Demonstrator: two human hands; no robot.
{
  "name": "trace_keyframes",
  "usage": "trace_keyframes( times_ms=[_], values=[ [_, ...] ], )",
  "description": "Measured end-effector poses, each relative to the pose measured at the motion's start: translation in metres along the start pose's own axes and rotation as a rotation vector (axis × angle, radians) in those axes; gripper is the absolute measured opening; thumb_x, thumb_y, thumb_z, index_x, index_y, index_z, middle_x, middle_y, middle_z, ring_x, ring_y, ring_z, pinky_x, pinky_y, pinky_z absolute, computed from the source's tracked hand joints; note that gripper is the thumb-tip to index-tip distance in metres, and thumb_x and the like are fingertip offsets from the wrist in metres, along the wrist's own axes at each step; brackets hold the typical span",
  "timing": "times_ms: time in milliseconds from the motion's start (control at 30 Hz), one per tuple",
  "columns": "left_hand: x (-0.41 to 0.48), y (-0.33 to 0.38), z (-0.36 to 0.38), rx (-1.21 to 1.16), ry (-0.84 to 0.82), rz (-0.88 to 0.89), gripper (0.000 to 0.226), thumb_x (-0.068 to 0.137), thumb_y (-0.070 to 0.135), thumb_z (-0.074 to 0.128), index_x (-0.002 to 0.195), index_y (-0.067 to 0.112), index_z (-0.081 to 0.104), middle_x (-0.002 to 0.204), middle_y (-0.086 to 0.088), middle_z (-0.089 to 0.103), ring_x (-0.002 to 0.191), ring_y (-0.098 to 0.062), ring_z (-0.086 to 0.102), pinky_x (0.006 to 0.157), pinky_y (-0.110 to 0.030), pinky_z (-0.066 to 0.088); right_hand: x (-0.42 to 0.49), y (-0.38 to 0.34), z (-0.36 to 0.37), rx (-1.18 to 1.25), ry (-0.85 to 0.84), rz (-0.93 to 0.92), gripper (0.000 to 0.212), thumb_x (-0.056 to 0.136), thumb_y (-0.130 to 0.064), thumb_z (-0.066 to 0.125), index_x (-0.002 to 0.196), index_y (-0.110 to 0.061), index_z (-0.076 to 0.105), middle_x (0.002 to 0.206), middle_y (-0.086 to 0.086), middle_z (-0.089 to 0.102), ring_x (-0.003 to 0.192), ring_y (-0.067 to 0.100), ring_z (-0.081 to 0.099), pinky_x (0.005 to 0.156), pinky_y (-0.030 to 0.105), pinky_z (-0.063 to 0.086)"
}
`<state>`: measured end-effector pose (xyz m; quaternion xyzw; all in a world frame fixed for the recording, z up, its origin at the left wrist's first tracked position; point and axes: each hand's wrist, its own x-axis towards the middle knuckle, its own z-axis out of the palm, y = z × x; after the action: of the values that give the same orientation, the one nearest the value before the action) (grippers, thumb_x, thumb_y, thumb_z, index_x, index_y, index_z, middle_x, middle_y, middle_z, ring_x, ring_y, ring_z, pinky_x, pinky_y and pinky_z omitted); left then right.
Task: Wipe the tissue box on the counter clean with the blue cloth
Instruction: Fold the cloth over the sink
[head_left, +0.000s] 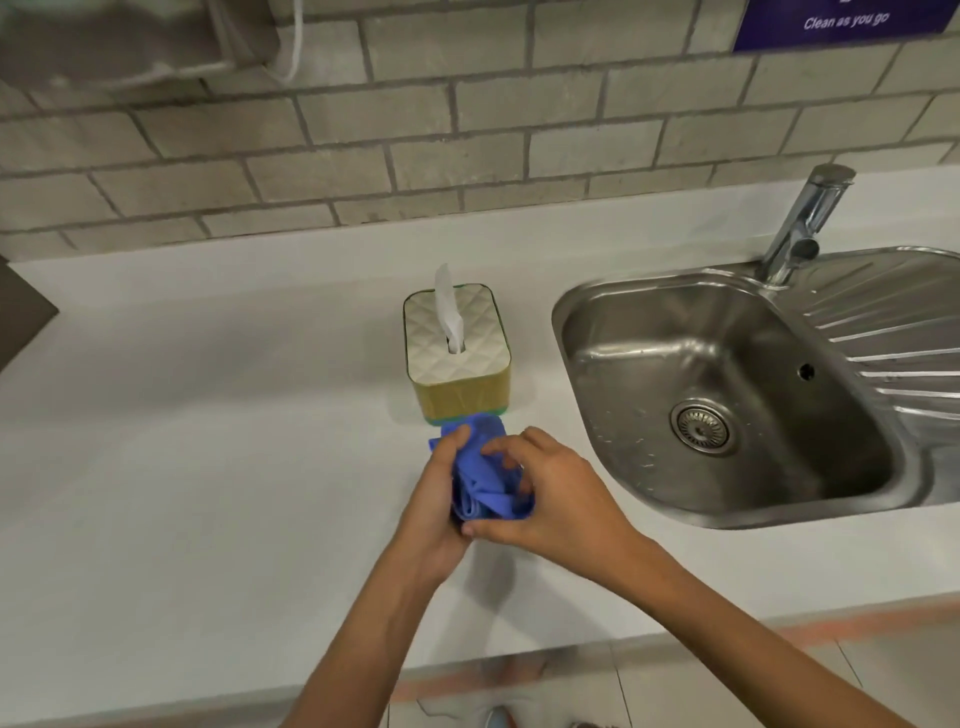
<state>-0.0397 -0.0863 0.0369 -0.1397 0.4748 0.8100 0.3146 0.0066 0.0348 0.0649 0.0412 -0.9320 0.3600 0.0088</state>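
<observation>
Tissue box upright, long axis toward wall; both hands bunching blue cloth.

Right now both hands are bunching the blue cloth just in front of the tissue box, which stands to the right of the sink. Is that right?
Not quite. The head view shows the tissue box standing to the left of the sink, not the right. The rest holds: the left hand and right hand bunch the blue cloth just in front of the box.
</observation>
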Motion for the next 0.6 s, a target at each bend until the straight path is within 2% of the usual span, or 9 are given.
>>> trace_keyframes(
  times_ms=[100,200,267,333,367,433,500,600],
  values=[
    [-0.003,-0.013,0.015,0.052,-0.014,-0.047,0.045,0.089,0.043,0.048,0.117,0.011,0.061,0.088,-0.009,0.069,0.069,-0.018,0.07,0.057,-0.027,0.055,-0.011,0.011,-0.009,-0.012,0.01,-0.01,0.055,0.07,-0.039,0.074,0.121,-0.024,0.059,0.094,-0.013,0.049,0.073,0.007,0.048,0.064,0.01,0.037],
    [-0.001,-0.024,0.023,0.102,-0.059,-0.095,0.056,0.087,0.052,0.045,0.124,0.013,0.059,0.101,-0.012,0.071,0.08,-0.023,0.07,0.07,-0.034,0.055,-0.018,0.033,-0.023,0.097,-0.028,0.058,0.038,0.074,-0.026,0.074,0.111,-0.017,0.067,0.09,-0.007,0.06,0.064,0.005,0.053,0.06,0.008,0.041],
    [-0.001,-0.031,0.029,0.175,-0.084,-0.097,0.061,0.08,0.058,0.047,0.12,0.015,0.063,0.111,-0.013,0.071,0.094,-0.028,0.068,0.081,-0.04,0.052,-0.023,0.049,-0.033,0.249,-0.029,0.12,0.023,0.078,-0.017,0.071,0.101,-0.011,0.071,0.082,-0.001,0.066,0.056,0.006,0.056,0.052,0.008,0.042],
    [-0.001,-0.039,0.037,0.248,-0.093,-0.092,0.056,0.078,0.059,0.049,0.115,0.02,0.066,0.113,-0.009,0.071,0.103,-0.029,0.066,0.085,-0.041,0.05,-0.028,0.065,-0.042,0.443,-0.01,0.16,0.015,0.082,-0.013,0.066,0.096,-0.006,0.07,0.083,0.006,0.07,0.061,0.008,0.061,0.058,0.017,0.05],
    [-0.001,-0.043,0.042,0.268,-0.093,-0.1,0.049,0.081,0.056,0.05,0.113,0.023,0.066,0.111,-0.006,0.072,0.103,-0.025,0.066,0.084,-0.039,0.05,-0.031,0.073,-0.047,0.556,0.018,0.186,0.011,0.084,-0.01,0.064,0.093,-0.006,0.07,0.085,0.009,0.071,0.068,0.01,0.063,0.065,0.022,0.053],
    [-0.001,-0.049,0.051,0.287,-0.089,-0.146,0.033,0.086,0.045,0.053,0.107,0.025,0.067,0.102,-0.001,0.073,0.091,-0.016,0.066,0.075,-0.03,0.049,-0.038,0.088,-0.06,0.757,0.059,0.246,0.008,0.085,-0.007,0.061,0.088,-0.008,0.068,0.083,0.005,0.071,0.075,0.007,0.065,0.071,0.02,0.054],
    [0.001,-0.055,0.059,0.256,-0.057,-0.187,0.022,0.088,0.028,0.055,0.106,0.019,0.063,0.091,-0.003,0.07,0.078,-0.015,0.061,0.066,-0.026,0.045,-0.045,0.102,-0.074,0.838,0.06,0.3,0.009,0.086,-0.01,0.059,0.084,-0.01,0.068,0.075,-0.004,0.072,0.071,0.004,0.065,0.068,0.015,0.053],
    [0.005,-0.061,0.069,0.183,0.008,-0.162,0.023,0.086,0.006,0.051,0.107,0.008,0.059,0.085,-0.006,0.068,0.075,-0.017,0.06,0.06,-0.025,0.047,-0.057,0.128,-0.092,0.851,0.136,0.393,0.019,0.088,-0.012,0.057,0.072,-0.009,0.065,0.062,-0.007,0.067,0.06,0.003,0.061,0.062,0.016,0.049]
  ],
)
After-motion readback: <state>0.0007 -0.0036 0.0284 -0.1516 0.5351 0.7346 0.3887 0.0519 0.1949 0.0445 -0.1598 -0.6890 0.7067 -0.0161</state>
